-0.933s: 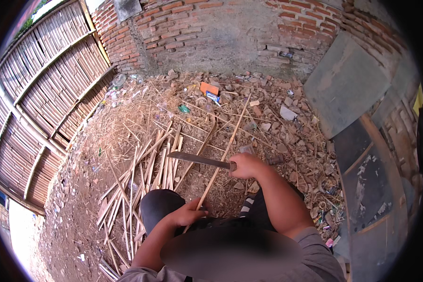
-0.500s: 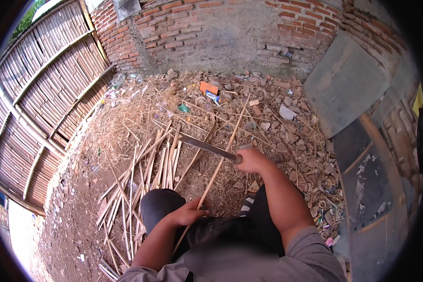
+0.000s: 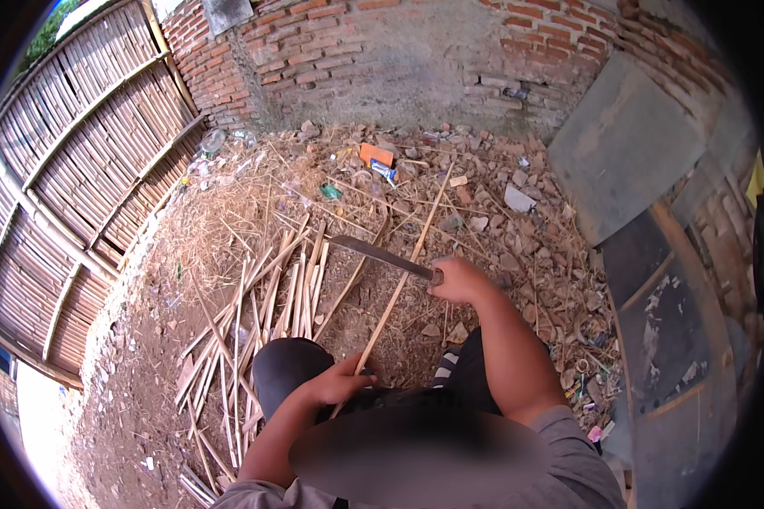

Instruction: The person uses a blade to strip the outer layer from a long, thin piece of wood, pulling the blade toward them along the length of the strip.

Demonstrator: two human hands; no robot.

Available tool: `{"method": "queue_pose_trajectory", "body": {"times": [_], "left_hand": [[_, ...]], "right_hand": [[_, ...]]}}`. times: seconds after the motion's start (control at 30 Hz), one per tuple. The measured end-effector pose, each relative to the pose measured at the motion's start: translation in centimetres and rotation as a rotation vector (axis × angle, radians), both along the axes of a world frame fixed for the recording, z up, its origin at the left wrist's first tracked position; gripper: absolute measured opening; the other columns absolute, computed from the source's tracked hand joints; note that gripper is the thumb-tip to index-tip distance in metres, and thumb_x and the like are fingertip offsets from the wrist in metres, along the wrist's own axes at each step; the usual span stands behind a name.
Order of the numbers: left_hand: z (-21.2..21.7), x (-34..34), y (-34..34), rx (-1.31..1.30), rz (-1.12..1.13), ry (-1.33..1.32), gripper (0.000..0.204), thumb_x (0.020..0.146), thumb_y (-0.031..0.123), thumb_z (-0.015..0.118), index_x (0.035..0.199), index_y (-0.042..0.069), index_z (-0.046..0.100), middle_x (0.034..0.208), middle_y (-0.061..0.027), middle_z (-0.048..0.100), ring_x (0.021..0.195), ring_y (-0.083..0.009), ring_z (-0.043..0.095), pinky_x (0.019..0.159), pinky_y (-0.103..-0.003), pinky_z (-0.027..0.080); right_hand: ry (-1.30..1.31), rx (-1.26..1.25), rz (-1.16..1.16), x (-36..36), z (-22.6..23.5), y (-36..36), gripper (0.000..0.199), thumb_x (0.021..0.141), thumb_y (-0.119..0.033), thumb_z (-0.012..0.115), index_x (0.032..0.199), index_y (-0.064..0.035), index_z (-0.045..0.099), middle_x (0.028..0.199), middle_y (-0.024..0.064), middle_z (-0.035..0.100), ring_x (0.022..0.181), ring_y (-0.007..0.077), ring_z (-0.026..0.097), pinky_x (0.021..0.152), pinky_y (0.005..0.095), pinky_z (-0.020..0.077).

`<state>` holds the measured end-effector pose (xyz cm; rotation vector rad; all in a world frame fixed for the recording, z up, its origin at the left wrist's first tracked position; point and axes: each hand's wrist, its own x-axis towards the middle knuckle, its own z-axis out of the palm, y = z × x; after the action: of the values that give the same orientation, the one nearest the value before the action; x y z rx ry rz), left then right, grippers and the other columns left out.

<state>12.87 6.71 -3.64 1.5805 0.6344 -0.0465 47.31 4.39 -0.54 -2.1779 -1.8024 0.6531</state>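
Observation:
In my right hand (image 3: 460, 281) is the handle of a machete (image 3: 378, 254), its dark blade pointing left and lying across a long bamboo strip (image 3: 394, 299). My left hand (image 3: 341, 381), resting by my left knee, is closed round the lower part of that strip. From there the strip slants up and away to the right, its far end over the rubble. Whether the blade touches the strip or hovers above it, I cannot tell. Left of my knee lies a heap of split bamboo strips (image 3: 229, 352).
A bamboo fence (image 3: 93, 161) stands at the left, a brick wall (image 3: 373, 68) at the back. Grey sheets (image 3: 628, 153) and a dark framed panel (image 3: 666, 314) lean at the right. Broken stones (image 3: 505, 242), an orange block (image 3: 376, 154) and litter cover the ground ahead.
The machete's blade tip has swung slightly, and my right hand has shifted a little to the right. My left hand keeps its hold on the bamboo strip.

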Motion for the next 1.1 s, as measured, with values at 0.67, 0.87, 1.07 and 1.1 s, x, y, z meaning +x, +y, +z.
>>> {"method": "queue_pose_trajectory", "body": {"times": [0.67,0.87,1.07,1.1], "left_hand": [[-0.6,-0.2,0.2,0.025,0.018,-0.006,0.030,0.101,0.023,0.063,0.128,0.011,0.056,0.086,0.0023,0.055,0.075,-0.0070,0.050,0.066,-0.027,0.041],[-0.1,0.1,0.1,0.016,0.009,0.031,0.031,0.101,0.022,0.062,0.129,0.010,0.056,0.085,0.0021,0.055,0.074,-0.0071,0.050,0.065,-0.027,0.041],[0.4,0.1,0.1,0.030,0.002,0.041,0.030,0.102,0.021,0.062,0.129,0.010,0.056,0.087,0.0016,0.056,0.076,-0.0073,0.050,0.066,-0.027,0.041],[0.4,0.1,0.1,0.022,-0.003,0.048,0.031,0.101,0.021,0.062,0.129,0.009,0.056,0.089,0.0008,0.057,0.078,-0.0078,0.051,0.068,-0.027,0.042]], "right_hand": [[0.036,0.030,-0.060,0.4,-0.9,0.2,0.033,0.084,-0.032,0.076,0.108,-0.0095,0.071,0.097,0.0152,0.071,0.097,0.0333,0.069,0.083,0.0472,0.0544],[0.087,-0.025,-0.008,-0.8,-1.2,0.2,0.035,0.080,-0.031,0.077,0.107,-0.0096,0.070,0.096,0.0165,0.071,0.097,0.0333,0.069,0.083,0.0473,0.0542],[0.021,-0.031,0.193,-3.2,0.7,-0.3,0.033,0.078,-0.032,0.078,0.103,-0.0118,0.072,0.095,0.0152,0.071,0.095,0.0329,0.070,0.081,0.0461,0.0542],[0.028,-0.035,0.199,-3.0,0.6,-0.2,0.035,0.078,-0.034,0.079,0.105,-0.0123,0.072,0.095,0.0147,0.072,0.095,0.0329,0.070,0.081,0.0462,0.0542]]}}
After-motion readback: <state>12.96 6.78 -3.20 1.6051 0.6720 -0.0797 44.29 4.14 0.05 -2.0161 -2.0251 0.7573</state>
